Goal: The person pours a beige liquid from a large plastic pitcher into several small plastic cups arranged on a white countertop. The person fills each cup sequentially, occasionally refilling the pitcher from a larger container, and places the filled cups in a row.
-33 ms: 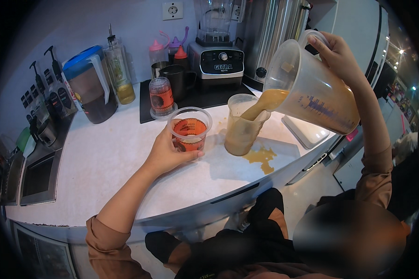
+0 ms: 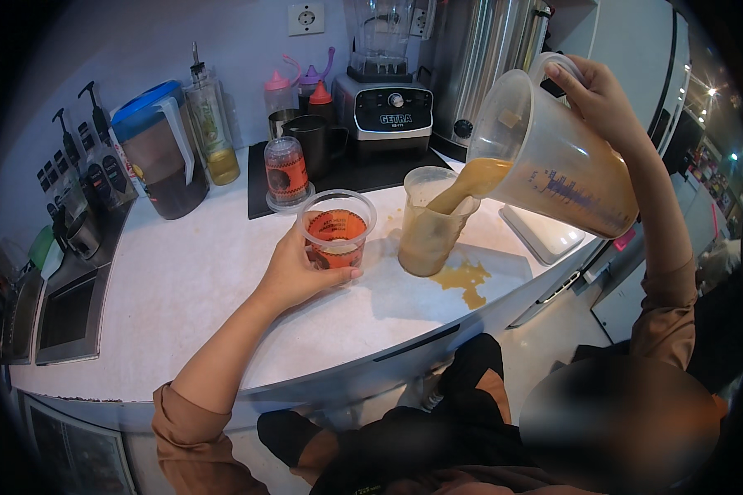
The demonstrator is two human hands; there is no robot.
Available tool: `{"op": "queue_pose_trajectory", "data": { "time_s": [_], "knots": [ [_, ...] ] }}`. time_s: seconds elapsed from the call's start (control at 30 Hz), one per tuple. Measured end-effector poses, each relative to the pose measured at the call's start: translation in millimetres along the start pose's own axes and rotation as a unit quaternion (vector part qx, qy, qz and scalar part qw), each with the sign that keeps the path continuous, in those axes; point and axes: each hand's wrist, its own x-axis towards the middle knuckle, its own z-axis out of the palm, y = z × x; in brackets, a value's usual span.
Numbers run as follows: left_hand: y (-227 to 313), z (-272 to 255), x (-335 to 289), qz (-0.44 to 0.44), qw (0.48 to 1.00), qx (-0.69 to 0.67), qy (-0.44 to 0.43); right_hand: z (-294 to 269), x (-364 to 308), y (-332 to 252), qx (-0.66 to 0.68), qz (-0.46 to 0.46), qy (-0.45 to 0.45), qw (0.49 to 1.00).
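My right hand (image 2: 594, 95) grips the handle of a large translucent pitcher (image 2: 565, 157), tilted to the left. Tan-brown liquid (image 2: 464, 186) streams over its lip into a smaller clear measuring jug (image 2: 429, 227), which stands upright on the white counter. My left hand (image 2: 301, 268) is wrapped round a clear plastic cup (image 2: 338, 231) with an orange-red printed label, to the left of the jug. Its mouth faces up and no liquid shows in it. A puddle of the same brown liquid (image 2: 466, 280) lies on the counter beside the jug's base.
Behind stand a blender (image 2: 394, 107), upturned cups (image 2: 286, 172), a dark metal pitcher (image 2: 312, 140) and squeeze bottles. A blue-lidded jug (image 2: 161, 153) and a pump bottle (image 2: 215, 128) are back left. A flat white device (image 2: 542, 233) lies under the tilted pitcher; a steel container (image 2: 491, 66) stands behind it.
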Motion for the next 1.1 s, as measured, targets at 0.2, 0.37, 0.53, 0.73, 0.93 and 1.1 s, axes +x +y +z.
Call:
{"op": "queue_pose_trajectory", "data": {
  "time_s": [0.2, 0.37, 0.53, 0.73, 0.93, 1.1],
  "knots": [
    [-3.1, -0.6, 0.8, 0.005, 1.000, -0.016, -0.005, -0.2, 2.3, -8.2, 0.018, -0.003, -0.014, 1.000],
    [-0.9, -0.3, 1.2, -0.011, 1.000, -0.024, -0.014, -4.2, 2.8, -9.3, 0.015, 0.000, -0.026, 1.000],
    [-1.8, 0.1, 1.3, -0.017, 1.000, -0.014, -0.009, -5.4, 3.6, -9.0, 0.012, 0.005, -0.022, 1.000],
    [-1.2, 0.2, 0.1, -0.001, 1.000, -0.005, -0.002, -7.2, 3.7, -9.6, 0.013, 0.000, -0.019, 1.000],
    [3.9, 0.1, -0.7, -0.004, 1.000, 0.000, -0.001, -8.4, 4.6, -7.6, 0.013, -0.020, -0.017, 1.000],
    [1.4, -0.3, -0.4, -0.011, 1.000, 0.017, 0.003, -10.1, 5.2, -9.6, 0.004, -0.017, -0.011, 1.000]
  ]
}}
